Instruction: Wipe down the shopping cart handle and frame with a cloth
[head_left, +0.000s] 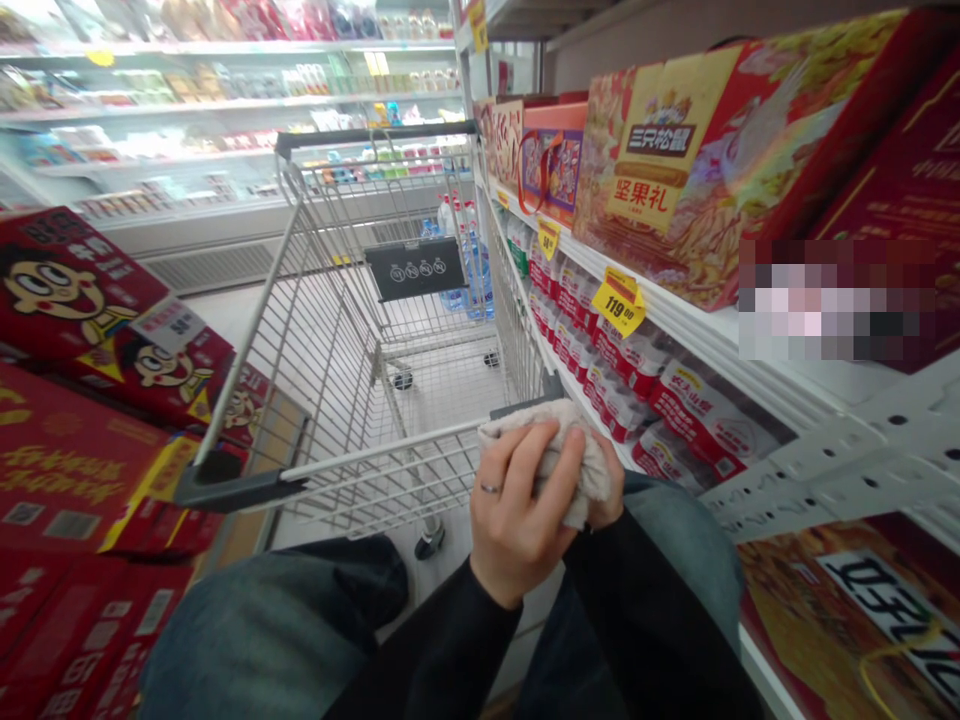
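Note:
A crumpled off-white cloth [589, 470] is bunched between my two hands at the near right corner of a metal shopping cart [240, 488]. My left hand [517, 500], with a ring on one finger, lies over the cloth with its fingers curled around it. My right hand [609, 488] grips the cloth from the right side, mostly hidden behind it. The cloth meets the cart's grey corner trim, though the exact contact is covered. No goods show inside the wire basket, and a dark sign plate [416, 270] hangs at its far end.
Shelves [720, 350] along the right hold gift boxes [675, 170] above packs of bottled water [667, 390]. Red cartons [82, 290] are stacked close on the left. A chilled display [225, 110] runs across the back. My knees flank the cart's near end.

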